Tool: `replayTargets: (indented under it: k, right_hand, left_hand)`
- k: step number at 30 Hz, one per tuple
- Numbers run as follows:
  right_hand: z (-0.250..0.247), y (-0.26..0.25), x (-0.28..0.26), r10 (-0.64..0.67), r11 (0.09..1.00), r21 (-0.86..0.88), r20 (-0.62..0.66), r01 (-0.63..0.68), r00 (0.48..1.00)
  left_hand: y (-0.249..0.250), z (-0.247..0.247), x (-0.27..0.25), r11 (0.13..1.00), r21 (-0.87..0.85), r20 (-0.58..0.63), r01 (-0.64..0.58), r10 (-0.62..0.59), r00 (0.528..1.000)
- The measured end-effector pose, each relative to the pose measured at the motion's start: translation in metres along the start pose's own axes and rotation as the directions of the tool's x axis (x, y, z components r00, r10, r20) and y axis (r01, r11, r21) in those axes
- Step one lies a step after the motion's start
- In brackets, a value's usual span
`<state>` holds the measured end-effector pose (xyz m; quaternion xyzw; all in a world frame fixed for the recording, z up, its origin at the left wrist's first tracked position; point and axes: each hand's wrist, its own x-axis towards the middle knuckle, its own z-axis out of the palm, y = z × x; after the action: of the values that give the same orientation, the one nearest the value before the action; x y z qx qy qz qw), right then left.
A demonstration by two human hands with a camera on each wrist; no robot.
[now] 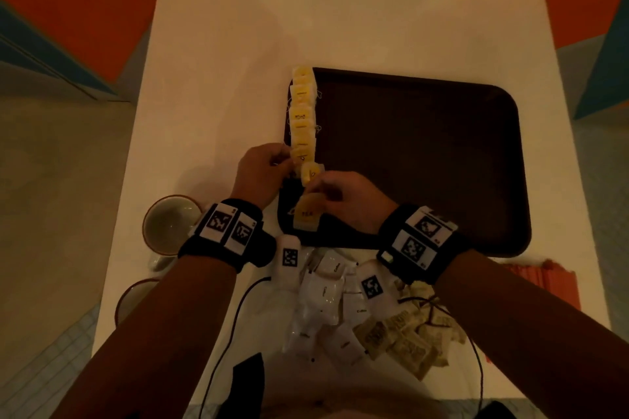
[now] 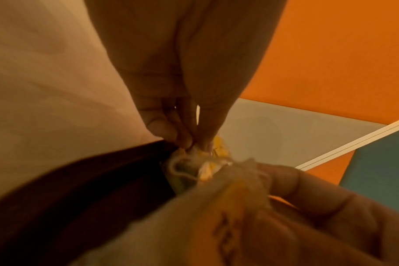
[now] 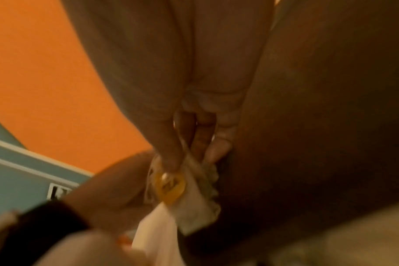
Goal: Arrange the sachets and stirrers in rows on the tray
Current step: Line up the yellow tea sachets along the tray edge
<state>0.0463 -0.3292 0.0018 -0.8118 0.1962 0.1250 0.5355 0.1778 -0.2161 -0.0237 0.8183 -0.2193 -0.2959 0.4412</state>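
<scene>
The yellow tea sachets [image 1: 302,119] are thin paper envelopes, light and limp by the look of them, and they would likely slide or fan out at a nudge, so the safest hold is a pinch on a flat corner or edge, not the middle, where the paper would buckle. They lie overlapping in one row along the left rim of the dark brown tray [image 1: 425,153], running from its far corner toward the person. At the near end of that row the left hand [image 1: 260,173] pinches the edge of a sachet between thumb and fingers [image 2: 205,133], while the right hand [image 1: 347,196] has its fingers curled on another yellow sachet [image 1: 308,211], which hangs from them over the tray's near left corner. In front of the tray, on the white tabletop [image 1: 340,27], lie a loose heap of white coffee sachets [image 1: 323,296] and a pile of brownish sachets [image 1: 405,337], all probably as slight and as easily scattered. The red stirrers [image 1: 544,282] lie bundled at the right, near the tray's front corner; they look thin and stiff, best lifted near the middle. Two cups [image 1: 170,224] stand at the tabletop's left edge. The tabletop is smooth and square; beyond it the room shows orange and blue panels under dim, warm light.
</scene>
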Motion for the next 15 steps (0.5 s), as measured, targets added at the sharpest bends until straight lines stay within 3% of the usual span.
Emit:
replayTargets:
  k: [5, 9, 15]
  right_hand:
    - [0.017, 0.009, 0.010, -0.082, 0.991, -0.115, -0.157, 0.064, 0.984]
    - [0.009, 0.014, 0.019, -0.148, 0.978, -0.192, -0.343, 0.085, 0.927]
    - [-0.004, 0.012, 0.034, -0.057, 0.958, -0.288, -0.171, 0.006, 0.984]
  left_hand:
    - [-0.008, -0.003, 0.001, 0.999, -0.014, -0.029, 0.030, -0.030, 0.999]
    - [-0.010, -0.004, 0.000, 0.999, -0.009, -0.030, 0.040, -0.040, 0.999]
    - [-0.011, -0.003, -0.004, 0.998, 0.045, -0.016, 0.034, -0.034, 0.999]
